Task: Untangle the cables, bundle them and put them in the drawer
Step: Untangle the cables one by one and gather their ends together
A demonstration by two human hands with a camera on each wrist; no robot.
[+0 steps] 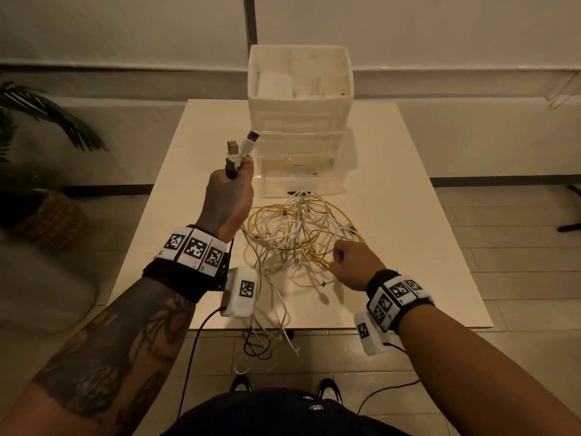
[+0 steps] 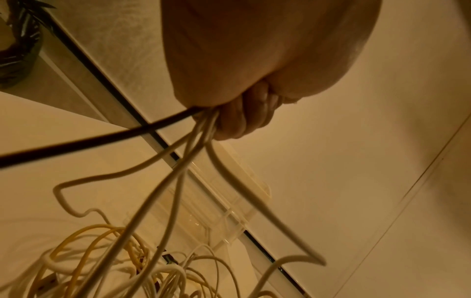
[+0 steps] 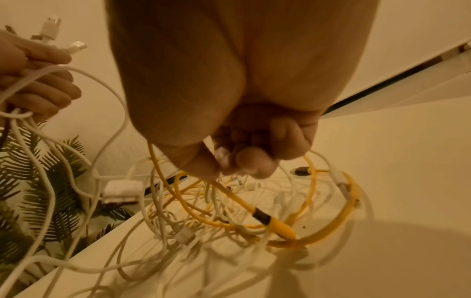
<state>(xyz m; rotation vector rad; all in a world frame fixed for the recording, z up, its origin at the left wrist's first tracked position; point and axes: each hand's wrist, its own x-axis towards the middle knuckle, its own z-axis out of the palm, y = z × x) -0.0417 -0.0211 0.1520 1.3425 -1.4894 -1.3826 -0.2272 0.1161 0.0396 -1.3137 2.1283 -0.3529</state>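
Where my palms block both wrist views, I can't count strands. Drawers stand behind the tangle on the worktop. My left hand clenches several plug ends aloft; my right hand pinches a yellow cable.

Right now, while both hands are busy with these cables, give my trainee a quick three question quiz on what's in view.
1. True or false: the left hand holds several cable plugs raised above the table.
2. Which cable does the right hand pinch? A) black B) yellow cable C) none
3. Fill in: the tangle of cables lies in front of the ______ unit.

Key: 1 true; 2 B; 3 drawer.
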